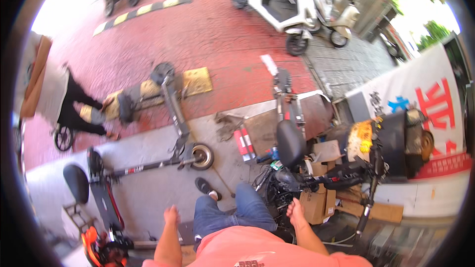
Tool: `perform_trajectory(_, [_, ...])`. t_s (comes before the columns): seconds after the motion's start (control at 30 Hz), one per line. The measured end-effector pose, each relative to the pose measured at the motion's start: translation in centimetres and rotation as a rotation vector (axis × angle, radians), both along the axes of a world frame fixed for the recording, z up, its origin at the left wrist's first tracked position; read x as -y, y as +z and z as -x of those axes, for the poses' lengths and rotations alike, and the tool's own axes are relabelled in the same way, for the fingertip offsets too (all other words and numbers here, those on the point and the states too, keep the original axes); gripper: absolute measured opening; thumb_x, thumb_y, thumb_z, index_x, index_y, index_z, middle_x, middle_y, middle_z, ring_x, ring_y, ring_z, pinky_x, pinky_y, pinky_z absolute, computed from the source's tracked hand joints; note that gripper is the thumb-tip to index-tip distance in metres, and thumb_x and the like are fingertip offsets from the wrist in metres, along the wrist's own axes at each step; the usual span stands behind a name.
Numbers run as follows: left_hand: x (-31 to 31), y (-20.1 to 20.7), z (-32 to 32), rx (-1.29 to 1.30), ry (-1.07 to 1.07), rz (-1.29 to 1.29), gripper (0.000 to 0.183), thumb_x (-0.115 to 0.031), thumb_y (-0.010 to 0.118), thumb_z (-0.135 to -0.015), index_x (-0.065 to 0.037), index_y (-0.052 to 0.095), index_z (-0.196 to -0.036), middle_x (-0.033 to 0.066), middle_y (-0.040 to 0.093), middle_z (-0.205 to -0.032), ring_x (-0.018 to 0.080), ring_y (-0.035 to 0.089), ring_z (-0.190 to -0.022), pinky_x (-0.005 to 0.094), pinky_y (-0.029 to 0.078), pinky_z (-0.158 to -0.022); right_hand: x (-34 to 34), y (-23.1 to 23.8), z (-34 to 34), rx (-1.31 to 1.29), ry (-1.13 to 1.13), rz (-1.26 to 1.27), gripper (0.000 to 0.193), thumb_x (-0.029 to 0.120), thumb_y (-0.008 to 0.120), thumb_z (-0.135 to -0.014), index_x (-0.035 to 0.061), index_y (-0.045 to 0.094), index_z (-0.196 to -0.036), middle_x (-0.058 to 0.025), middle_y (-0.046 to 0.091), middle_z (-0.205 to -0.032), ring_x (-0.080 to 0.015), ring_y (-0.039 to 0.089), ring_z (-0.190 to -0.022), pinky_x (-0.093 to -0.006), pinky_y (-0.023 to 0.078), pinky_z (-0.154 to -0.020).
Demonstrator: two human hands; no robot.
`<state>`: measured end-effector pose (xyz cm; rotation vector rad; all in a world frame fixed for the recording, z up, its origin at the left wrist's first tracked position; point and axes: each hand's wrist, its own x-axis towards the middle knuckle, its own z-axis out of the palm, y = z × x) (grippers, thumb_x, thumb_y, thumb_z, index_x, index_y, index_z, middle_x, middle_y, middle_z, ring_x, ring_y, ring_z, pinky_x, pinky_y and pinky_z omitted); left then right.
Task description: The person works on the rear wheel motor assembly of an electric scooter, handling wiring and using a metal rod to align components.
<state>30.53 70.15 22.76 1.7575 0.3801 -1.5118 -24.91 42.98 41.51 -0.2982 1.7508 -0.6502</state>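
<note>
My left hand (171,214) is raised at my left side with its fingers curled in; nothing shows in it. Below and beyond it lies the grey floor, where a black electric kick scooter (153,166) with a fat front wheel stands. On the other side, my right hand (295,211) is also closed, with no object visible in it. It is nearest to a cardboard box (316,203) and a dark tangle of scooter parts (282,183), apparently without gripping either. Both hands are slightly blurred.
Another kick scooter (106,200) stands at the left. Ahead is a scooter with a black seat (291,143), beside red-and-white boxes (243,144). A person in dark trousers (74,101) bends at the far left. White motor scooters (279,7) are parked beyond. A handlebar (368,207) juts out at right.
</note>
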Motion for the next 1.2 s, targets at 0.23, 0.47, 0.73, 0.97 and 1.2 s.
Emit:
perform_trajectory(0.23, [11.4,5.6,-6.1,-0.032,-0.014,-0.208,0.029,-0.037,0.056,-0.106,-0.011,0.06,-0.094,0.0043,0.058,-0.078,0.0191,0.057,-0.067,0.037,0.047,-0.056,16.2,2.2,-12.9,0.015,0.115,0.185,0.019,0.024,0.062,-0.1,0.0129,0.059,-0.085,0.0038,0.053,-0.069,-0.01,0.051,-0.054,-0.0286,0.044,-0.048])
perform_trajectory(0.47, [27.9,7.3,-7.9,-0.073,-0.01,-0.114,0.036,-0.042,0.053,-0.108,-0.01,0.059,-0.094,0.0073,0.06,-0.082,0.0224,0.059,-0.072,0.0392,0.052,-0.065,27.9,-3.5,-19.5,0.095,0.074,-0.016,0.011,0.015,0.07,-0.093,0.0127,0.064,-0.085,0.0021,0.056,-0.071,-0.0121,0.055,-0.057,-0.0312,0.048,-0.049])
perform_trajectory(0.73, [46.8,10.2,-10.4,-0.157,0.061,-0.183,0.03,-0.036,0.048,-0.109,-0.012,0.059,-0.095,0.0051,0.063,-0.086,0.0247,0.062,-0.081,0.0438,0.057,-0.077,59.3,-8.9,-32.0,0.165,0.418,0.069,0.008,0.013,0.07,-0.093,0.0058,0.069,-0.092,0.0,0.056,-0.068,-0.0114,0.05,-0.053,-0.0303,0.041,-0.048])
perform_trajectory(0.97, [58.5,3.1,-16.0,-0.121,0.125,-0.29,0.03,-0.036,0.052,-0.108,-0.012,0.066,-0.096,0.0042,0.066,-0.09,0.0262,0.066,-0.087,0.0459,0.057,-0.075,80.7,-1.9,-53.0,0.366,0.739,0.255,0.033,0.033,0.062,-0.105,0.0072,0.061,-0.084,0.002,0.052,-0.065,-0.0089,0.048,-0.051,-0.0302,0.037,-0.045])
perform_trajectory(1.2, [68.6,0.9,-21.7,-0.148,0.247,-0.235,0.032,-0.037,0.051,-0.109,-0.012,0.065,-0.096,0.003,0.066,-0.089,0.0253,0.064,-0.081,0.0441,0.054,-0.068,86.1,-3.4,-68.2,0.35,1.056,0.19,0.024,0.03,0.065,-0.103,0.0107,0.061,-0.09,0.0015,0.058,-0.072,-0.0083,0.052,-0.058,-0.0275,0.042,-0.051])
